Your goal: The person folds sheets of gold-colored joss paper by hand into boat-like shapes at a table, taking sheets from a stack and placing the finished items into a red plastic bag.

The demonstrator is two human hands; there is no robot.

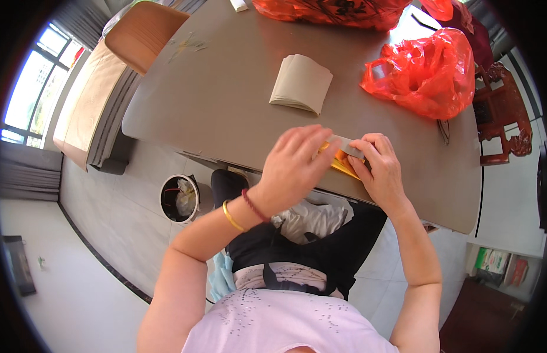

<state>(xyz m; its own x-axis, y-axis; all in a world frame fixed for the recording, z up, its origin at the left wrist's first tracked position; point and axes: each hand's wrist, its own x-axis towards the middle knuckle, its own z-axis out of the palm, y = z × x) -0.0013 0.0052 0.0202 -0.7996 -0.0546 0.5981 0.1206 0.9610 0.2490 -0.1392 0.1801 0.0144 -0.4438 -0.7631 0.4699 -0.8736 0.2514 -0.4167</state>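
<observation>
My right hand (377,170) pinches the right end of a folded sheet of gold foil paper (344,164) between thumb and fingers, near the front edge of the grey table (211,101). A pale grey strip of the same piece shows along its far side. Over its left end lies my left hand (298,159), fingers stretched and slightly blurred; whether they press on the paper is unclear. Beyond the hands rests a stack of folded beige paper sheets (301,84).
A crumpled red plastic bag (423,73) lies at the right, near dark-framed glasses (443,131). Another red bag (331,13) is at the far edge. A brown chair (143,33) stands far left, and a waste bin (180,198) on the floor at left.
</observation>
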